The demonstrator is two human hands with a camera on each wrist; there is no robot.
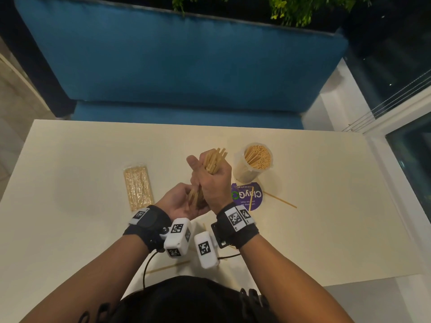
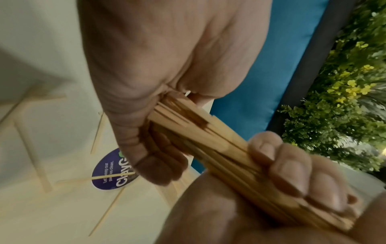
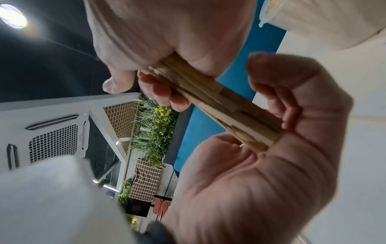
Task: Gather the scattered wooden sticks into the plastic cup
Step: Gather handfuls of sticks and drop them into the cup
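Note:
My right hand (image 1: 213,185) grips a thick bundle of wooden sticks (image 1: 214,159) upright and tilted above the table, just left of the plastic cup (image 1: 240,172). The cup stands upright, packed with several sticks. My left hand (image 1: 179,202) is cupped palm-up under the bundle, fingers (image 2: 292,168) curled round its lower ends (image 3: 256,138). Loose sticks lie on the table: one (image 1: 279,199) right of my hands, one (image 1: 250,199) across a purple sticker, one (image 1: 168,266) near the front edge.
A purple round sticker (image 1: 255,194) lies on the white table (image 1: 81,229) in front of the cup. A sealed clear packet of sticks (image 1: 138,185) rests to the left. A blue sofa (image 1: 175,66) stands beyond the table's far edge.

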